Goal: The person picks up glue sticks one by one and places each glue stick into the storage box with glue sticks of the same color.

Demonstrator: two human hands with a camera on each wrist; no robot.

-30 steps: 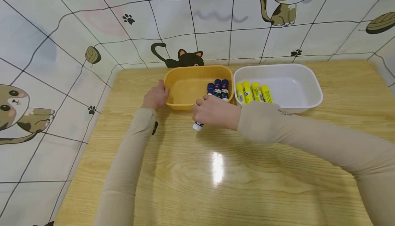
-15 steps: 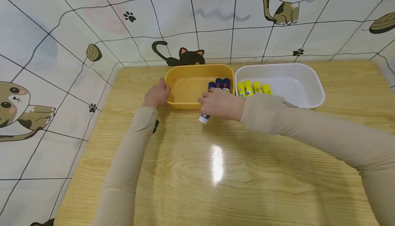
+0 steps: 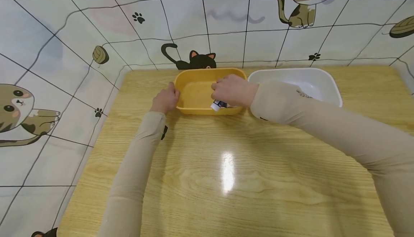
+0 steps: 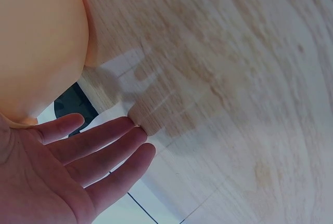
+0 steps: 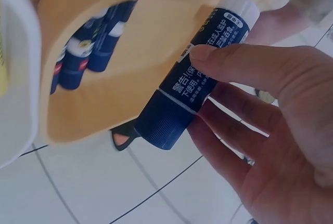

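My left hand [image 3: 165,98] holds the left rim of the yellow plastic bin [image 3: 211,111], where the thumb meets the edge. In the left wrist view several fingers [image 4: 99,151] extend below the bin's outer wall [image 4: 41,42]; the thumb is hidden. Over the bin's right half, my right hand [image 3: 233,90] grips a dark blue glue stick [image 3: 219,104] with a white end, tilted. The right wrist view shows this glue stick [image 5: 190,78] pinched between thumb and fingers. More blue glue sticks [image 5: 78,57] lie inside the bin, hidden by the hand in the head view.
A white plastic bin [image 3: 323,82] stands right of the yellow one; my right sleeve covers part of it. The wooden table [image 3: 194,179] extends toward me. Behind and to the left rise walls [image 3: 220,17] with cat drawings.
My right hand has moved up and away from me with the glue stick, from in front of the yellow bin to over it. The left hand stays at the rim.
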